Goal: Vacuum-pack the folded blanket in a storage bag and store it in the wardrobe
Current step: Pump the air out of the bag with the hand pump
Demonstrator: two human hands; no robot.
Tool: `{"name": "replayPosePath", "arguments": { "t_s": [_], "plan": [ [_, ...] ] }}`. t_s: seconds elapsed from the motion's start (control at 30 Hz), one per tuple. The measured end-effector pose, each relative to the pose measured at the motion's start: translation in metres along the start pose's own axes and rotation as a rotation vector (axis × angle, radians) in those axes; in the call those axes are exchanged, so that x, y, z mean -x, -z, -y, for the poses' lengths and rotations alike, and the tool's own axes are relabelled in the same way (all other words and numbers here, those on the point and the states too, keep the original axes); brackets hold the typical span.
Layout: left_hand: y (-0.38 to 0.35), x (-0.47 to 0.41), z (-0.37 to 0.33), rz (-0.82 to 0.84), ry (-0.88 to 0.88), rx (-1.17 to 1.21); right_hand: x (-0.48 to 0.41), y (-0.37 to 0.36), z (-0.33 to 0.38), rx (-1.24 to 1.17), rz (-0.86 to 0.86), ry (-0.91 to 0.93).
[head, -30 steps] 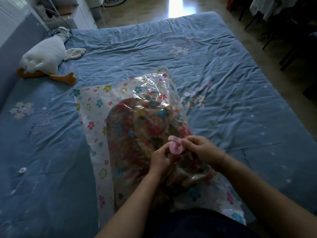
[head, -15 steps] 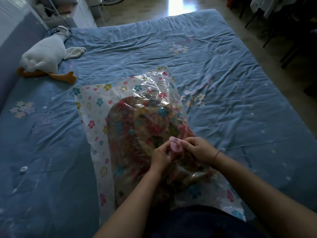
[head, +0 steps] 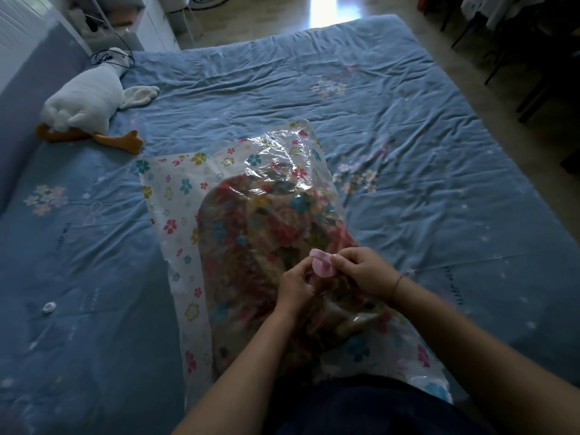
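Note:
A clear storage bag [head: 175,196] printed with coloured flowers lies on the blue bed in front of me. Inside it sits the folded blanket [head: 251,246], a red and yellow floral bundle. A pink round valve [head: 321,265] stands up from the bag's top near me. My left hand [head: 295,285] pinches the valve's lower left side. My right hand [head: 361,271] pinches its right edge, fingers curled. The valve's base is hidden by my fingers.
The bed [head: 408,152] has a wrinkled blue sheet. A white plush goose [head: 84,102] with orange feet lies at the far left by the headboard. A small white round cap [head: 49,307] rests on the sheet at left. Dark chair legs [head: 518,58] stand on the floor at right.
Both hands stay on the pink valve and have shifted slightly. The valve's tilt has changed a little between the fingers. The bag has not moved.

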State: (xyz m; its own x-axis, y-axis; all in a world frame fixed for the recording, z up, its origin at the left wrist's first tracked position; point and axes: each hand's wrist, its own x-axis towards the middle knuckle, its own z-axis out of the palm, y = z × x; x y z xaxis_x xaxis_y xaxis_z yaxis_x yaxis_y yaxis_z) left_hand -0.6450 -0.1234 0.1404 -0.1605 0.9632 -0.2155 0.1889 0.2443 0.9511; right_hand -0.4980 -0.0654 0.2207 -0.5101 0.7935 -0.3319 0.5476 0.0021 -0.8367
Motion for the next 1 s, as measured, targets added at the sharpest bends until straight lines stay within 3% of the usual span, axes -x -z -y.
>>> {"name": "replayPosePath", "arguments": {
  "t_s": [0.23,0.33,0.43,0.5,0.63,0.7,0.8,0.9,1.0],
  "plan": [
    [0.002,-0.002,-0.001,-0.026,0.010,0.037,0.026,0.040,0.067,-0.561,-0.051,0.320],
    [0.000,-0.001,0.000,-0.031,0.012,0.040,0.011,0.018,0.030,-0.285,-0.125,0.184],
    [-0.001,0.001,-0.002,-0.010,0.003,0.007,0.001,-0.005,-0.005,0.018,-0.087,0.006],
    [0.000,0.002,-0.003,-0.024,0.006,0.020,0.007,-0.002,0.007,-0.063,-0.091,0.050],
    [0.003,0.003,-0.007,-0.006,0.024,0.056,0.026,0.028,0.068,-0.463,-0.123,0.339],
    [0.003,0.004,-0.007,0.008,0.025,0.062,0.023,0.032,0.068,-0.507,-0.126,0.376],
    [0.002,0.004,-0.007,0.005,0.033,0.081,0.008,0.014,0.029,-0.231,-0.140,0.220],
    [0.002,0.008,-0.006,0.014,0.029,0.053,0.000,-0.002,-0.003,0.086,-0.019,0.035],
    [0.004,0.010,-0.012,-0.011,0.000,0.036,0.010,0.011,0.027,0.100,-0.047,0.113]
  ]
}}
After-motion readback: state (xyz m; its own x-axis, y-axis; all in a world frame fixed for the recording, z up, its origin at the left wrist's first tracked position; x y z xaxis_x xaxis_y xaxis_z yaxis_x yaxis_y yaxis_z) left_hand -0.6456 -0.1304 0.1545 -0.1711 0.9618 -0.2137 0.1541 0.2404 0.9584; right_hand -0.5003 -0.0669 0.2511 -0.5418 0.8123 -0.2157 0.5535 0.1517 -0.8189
